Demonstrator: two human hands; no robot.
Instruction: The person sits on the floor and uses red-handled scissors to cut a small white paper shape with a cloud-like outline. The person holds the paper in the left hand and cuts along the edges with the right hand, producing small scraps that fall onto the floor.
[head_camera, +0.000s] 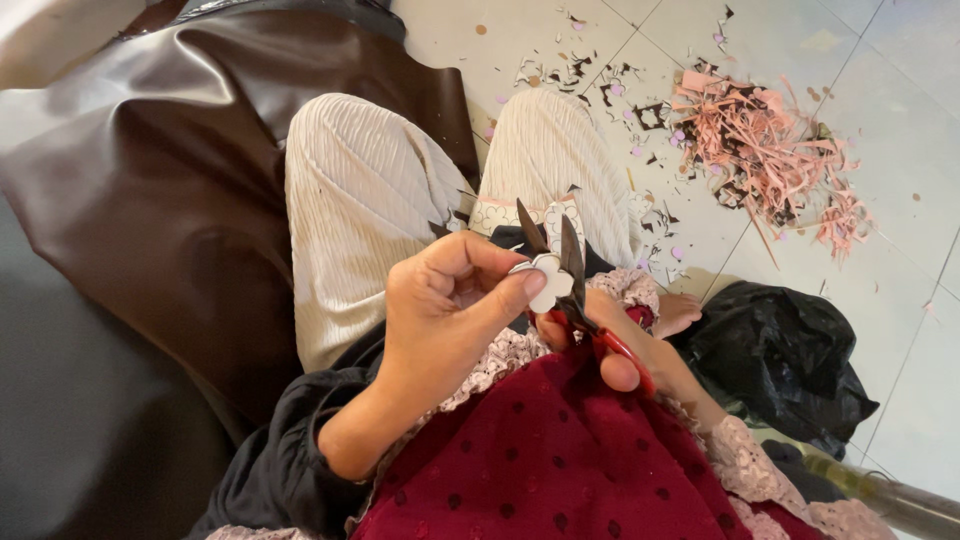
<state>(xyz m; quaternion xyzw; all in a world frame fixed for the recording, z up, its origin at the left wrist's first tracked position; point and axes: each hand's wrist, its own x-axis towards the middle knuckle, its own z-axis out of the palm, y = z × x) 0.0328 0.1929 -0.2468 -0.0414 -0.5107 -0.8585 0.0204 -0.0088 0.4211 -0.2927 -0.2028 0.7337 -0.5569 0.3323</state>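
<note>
My left hand (450, 310) pinches a small white flower-shaped cut-out (546, 282) between thumb and fingers, above my lap. My right hand (625, 345), mostly hidden behind the left one, grips red-handled scissors (572, 285). Their dark blades are spread apart and point up, straddling the edge of the cut-out. Both hands hover over my knees in cream ribbed trousers (360, 200).
A large sheet of shiny dark brown material (150, 170) drapes at the left. A heap of pink and brown offcuts (770, 160) lies on the tiled floor (900, 90) at the upper right. A crumpled black plastic bag (780, 360) sits at my right.
</note>
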